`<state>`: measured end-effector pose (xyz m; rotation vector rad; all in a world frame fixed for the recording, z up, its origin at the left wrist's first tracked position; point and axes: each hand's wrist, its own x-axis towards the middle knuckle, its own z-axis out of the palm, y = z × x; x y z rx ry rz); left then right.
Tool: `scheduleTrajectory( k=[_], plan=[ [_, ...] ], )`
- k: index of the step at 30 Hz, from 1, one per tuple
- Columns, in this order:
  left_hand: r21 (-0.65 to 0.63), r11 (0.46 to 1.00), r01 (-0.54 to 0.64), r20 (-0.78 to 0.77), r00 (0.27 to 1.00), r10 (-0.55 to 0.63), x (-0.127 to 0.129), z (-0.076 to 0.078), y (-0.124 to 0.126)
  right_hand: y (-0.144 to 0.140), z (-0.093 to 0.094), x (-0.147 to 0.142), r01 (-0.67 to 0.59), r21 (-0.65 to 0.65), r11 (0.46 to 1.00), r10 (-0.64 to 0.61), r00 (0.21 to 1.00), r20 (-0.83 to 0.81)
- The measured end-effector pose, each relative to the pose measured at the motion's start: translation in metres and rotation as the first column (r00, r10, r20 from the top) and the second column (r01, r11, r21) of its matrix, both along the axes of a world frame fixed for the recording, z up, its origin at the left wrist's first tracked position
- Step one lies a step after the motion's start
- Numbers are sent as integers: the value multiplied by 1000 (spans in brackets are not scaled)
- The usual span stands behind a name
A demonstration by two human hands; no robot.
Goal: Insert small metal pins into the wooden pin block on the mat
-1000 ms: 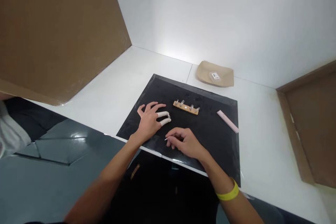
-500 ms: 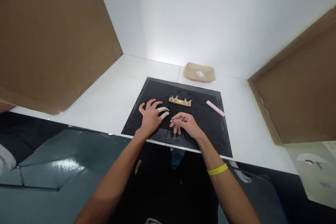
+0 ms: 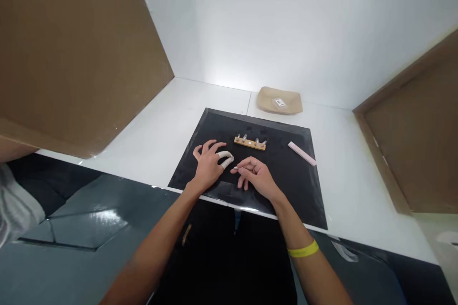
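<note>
Our left hand (image 3: pixel 208 164) lies flat on the black mat (image 3: pixel 293 190), fingers spread, gripping nothing; two of them wear white finger cots (image 3: pixel 226 158). Our right hand (image 3: pixel 255 176) is closed in a pinch on a thin white-tipped stick (image 3: pixel 235 168), and the tip sits just beside the covered fingertips.

Risks as we judge them: the stick is tiny and held only by the fingertips, so a slight twist could drop it onto the mat or flick it toward the table edge. If the left hand shifts, the tip misses the cots or pokes skin. Too much push could bend the stick or drag a cot off. We can't tell what the tip carries, too small.

The wooden strip with metal pegs (image 3: pixel 250 143) sits behind the hands, the pink bar (image 3: pixel 302 153) well to the right, and the tan tray (image 3: pixel 280 101) by the wall.

Against the frame half a second back, the hands hold nearly the same pose, with the stick tip about as close to the cots. The camera has tilted, so the mat and tray sit further right in view. A full second back the right hand was lower and further from the left.
</note>
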<state>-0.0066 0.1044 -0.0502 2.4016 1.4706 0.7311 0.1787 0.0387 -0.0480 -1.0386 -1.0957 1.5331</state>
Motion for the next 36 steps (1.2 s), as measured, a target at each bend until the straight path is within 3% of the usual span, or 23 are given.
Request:
scheduleTrajectory(
  k=[9,16,25,36],
  plan=[
    [13,1000,-9,-9,1000,10,-3,1,-1,-16,7,-5,-46,-74,996,54,991,119],
    [2,1000,-20,1,1000,20,-3,10,-4,-25,19,0,-126,-88,988,147,942,303],
    [9,999,50,29,998,-51,-8,17,-5,-27,23,1,-179,105,978,109,875,472],
    [-1,997,73,69,995,-73,-11,18,-3,-27,20,-1,-211,97,973,133,849,511]
  ],
)
